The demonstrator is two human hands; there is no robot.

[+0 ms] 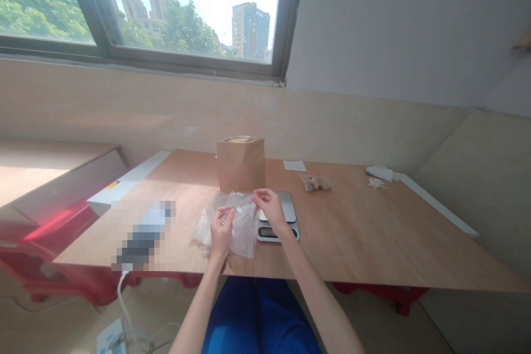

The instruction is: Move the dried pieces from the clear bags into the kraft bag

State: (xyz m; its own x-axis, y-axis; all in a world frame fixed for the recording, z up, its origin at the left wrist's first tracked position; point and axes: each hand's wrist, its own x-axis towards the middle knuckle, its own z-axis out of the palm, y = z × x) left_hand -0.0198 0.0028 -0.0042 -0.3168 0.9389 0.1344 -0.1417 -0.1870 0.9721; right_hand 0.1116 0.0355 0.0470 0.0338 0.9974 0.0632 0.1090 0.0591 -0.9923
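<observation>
Both my hands are at a clear plastic bag [244, 232] near the table's front edge. My right hand [270, 210] pinches its upper right corner between thumb and fingers. My left hand [222, 228] is closed in a pinch on the bag's left side. More crumpled clear plastic [202, 229] lies under and beside my left hand. Partly behind my right hand and wrist sits a flat kitchen scale [289, 207] with a dark display. A brown paper bag [240, 167] stands upright with its top open, just behind the plastic; its contents are hidden.
A small clear bag of brownish lumps [317, 183] lies right of the scale. White paper [294, 166] and white scraps [376, 183] are farther back. A blurred-out area [143, 238] covers something at left, with a white cable [121, 293] leading down. Red stools [66, 282] support the board.
</observation>
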